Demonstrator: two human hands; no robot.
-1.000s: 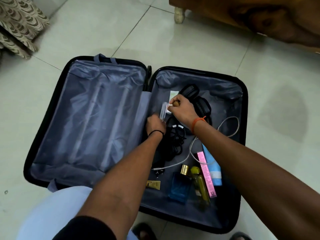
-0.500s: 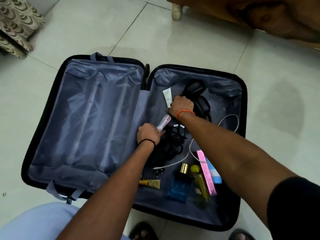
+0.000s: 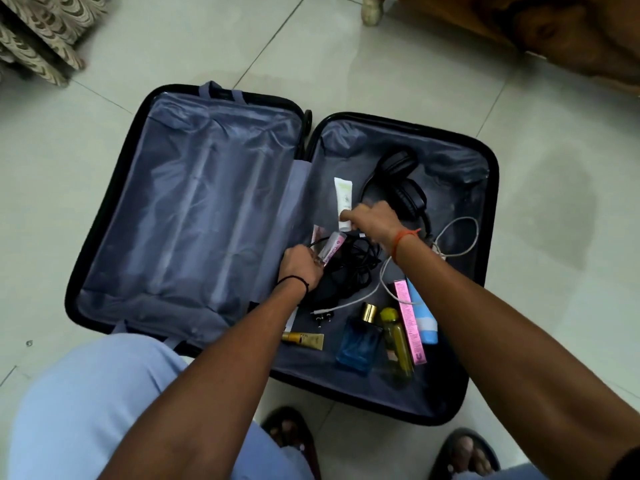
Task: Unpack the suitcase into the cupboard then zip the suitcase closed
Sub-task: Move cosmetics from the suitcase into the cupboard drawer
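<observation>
Head view, left to right: a patterned beige curtain (image 3: 38, 39) hangs at the far left edge over the pale tiled floor (image 3: 173, 36). On that floor lies the black hard-shell suitcase (image 3: 104, 209) with grey-blue lining, opened flat; its left half holds nothing but the crumpled lining. At the hinge line the left hand (image 3: 299, 268), a black band on its wrist, has its fingers curled round a small clear tube with a pink label (image 3: 332, 252), held tilted above a tangle of black cable (image 3: 353, 268). Below it lie a gold tube (image 3: 304, 340) and a black plug (image 3: 322, 318). Just right, the right hand (image 3: 372, 221), an orange thread at its wrist, pinches the lower end of a white tube with green print (image 3: 343, 195), which lies on the lining of the right half. Behind that hand sit black over-ear headphones (image 3: 398, 188). A white cable (image 3: 457, 237) loops from beside the right wrist towards the suitcase's right wall. Near the front of the right half, side by side, are a blue square glass perfume bottle with a gold cap (image 3: 358, 344), a yellow-green bottle (image 3: 396, 341), a long pink box (image 3: 410, 323) and a light-blue and white tube (image 3: 424, 317). Brown wooden furniture (image 3: 519, 26) stands at the top right. Whether it is the cupboard cannot be told.
</observation>
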